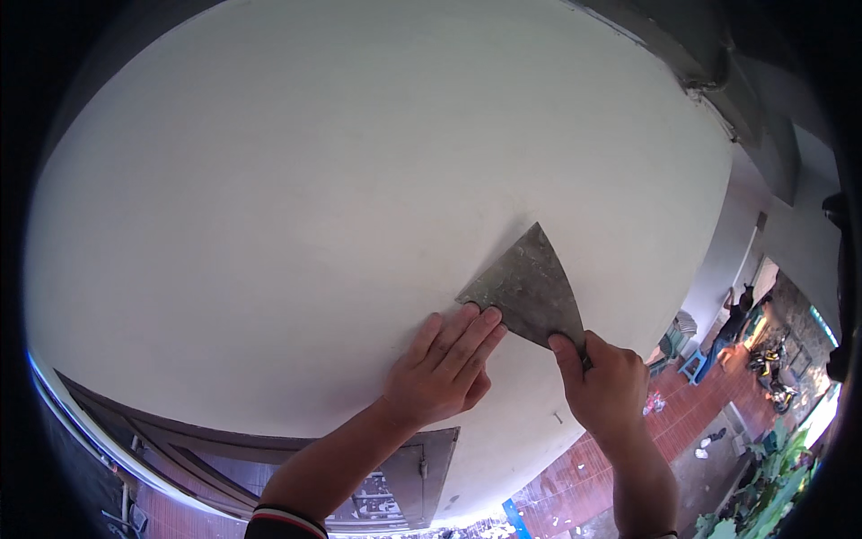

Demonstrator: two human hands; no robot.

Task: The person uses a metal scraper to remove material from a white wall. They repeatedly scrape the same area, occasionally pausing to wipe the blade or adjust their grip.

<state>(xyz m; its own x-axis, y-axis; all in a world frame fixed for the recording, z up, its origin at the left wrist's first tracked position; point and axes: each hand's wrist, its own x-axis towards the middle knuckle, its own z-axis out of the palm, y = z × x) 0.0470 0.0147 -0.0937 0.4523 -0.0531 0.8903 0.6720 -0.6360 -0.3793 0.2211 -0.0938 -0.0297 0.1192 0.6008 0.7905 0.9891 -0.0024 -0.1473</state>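
A wide putty knife [532, 286] with a worn, stained metal blade is in my right hand [609, 387]. My right fist wraps its handle, which is mostly hidden, and the thumb presses on the blade's base. The blade's broad edge faces up and left against the white wall [303, 202], casting a shadow there. My left hand [444, 370] lies with extended fingers at the blade's lower left side. Its fingertips touch or nearly touch the metal; I cannot tell whether they press on the wall too.
Below the wall is a brown-framed window [417, 471]. Red floor tiles [566, 485] with white scraps lie far below. At right, a person [731, 330] stands by a blue stool [691, 367], near a motorcycle [774, 374]. Green plants [774, 471] fill the lower right; a dark beam [680, 47] runs above.
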